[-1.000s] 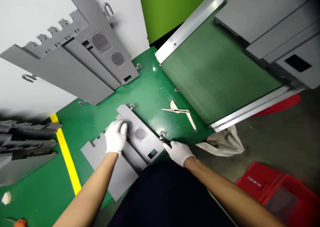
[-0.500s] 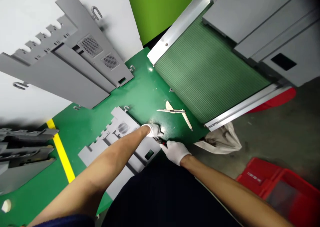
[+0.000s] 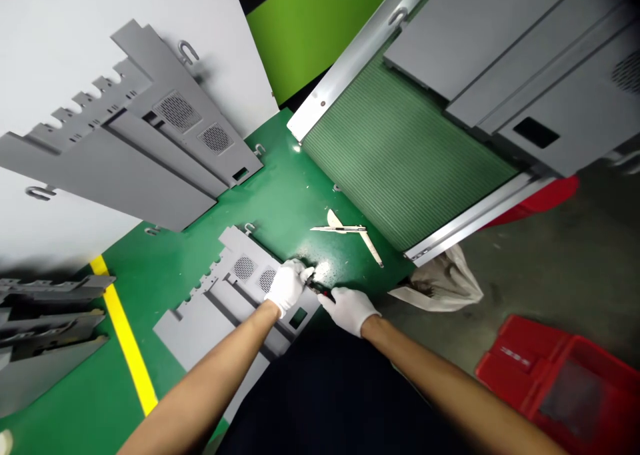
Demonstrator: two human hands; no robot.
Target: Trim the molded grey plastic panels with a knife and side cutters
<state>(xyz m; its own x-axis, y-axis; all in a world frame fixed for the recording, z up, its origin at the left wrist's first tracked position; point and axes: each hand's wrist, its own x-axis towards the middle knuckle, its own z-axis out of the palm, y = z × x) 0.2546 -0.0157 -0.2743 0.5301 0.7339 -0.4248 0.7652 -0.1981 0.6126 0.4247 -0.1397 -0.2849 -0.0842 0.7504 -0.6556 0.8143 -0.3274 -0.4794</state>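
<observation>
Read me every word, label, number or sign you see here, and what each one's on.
White marking on the red box: looks like lettering, too blurred to read.
No other lettering can be made out, including on the gray panel by the left hand.

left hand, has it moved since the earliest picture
Yes, the left hand has moved away from the yellow stripe, toward the right hand.

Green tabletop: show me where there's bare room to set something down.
The widest open patch of green tabletop lies between the wall-side panel, flat panel and thin tool, specks aside. A smaller one lies between the yellow stripe and the flat panel. Crowded: the flat panel's edge, where the left hand and right hand flank a red-and-black tool.
</observation>
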